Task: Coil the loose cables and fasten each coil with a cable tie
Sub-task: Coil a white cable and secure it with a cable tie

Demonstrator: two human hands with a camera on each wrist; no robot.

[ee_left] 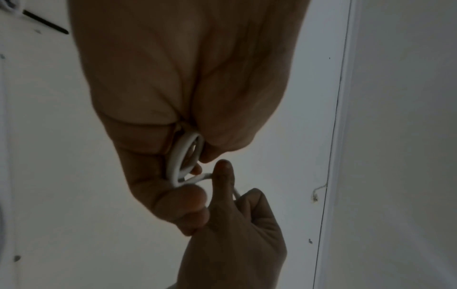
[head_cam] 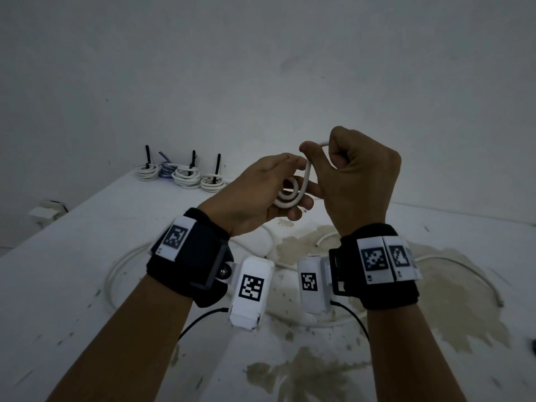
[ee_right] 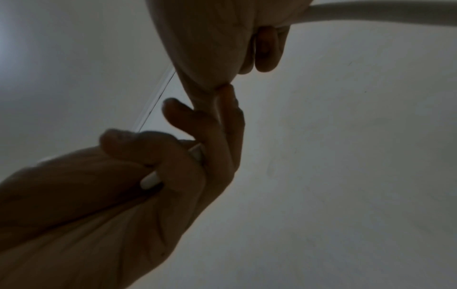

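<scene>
A small white cable coil sits in my left hand, raised above the table, with thumb and fingers curled round it. In the left wrist view the coil shows edge-on between thumb and fingers. My right hand pinches the cable's free strand just above the coil, thumb against forefinger, the other fingers curled. The strand runs out past the right palm. Loose white cable lies in wide loops on the table under my wrists.
Several finished coils with upright black cable ties stand at the table's far left corner, one coil blue. The white table has worn, stained patches near the front. A wall rises right behind it.
</scene>
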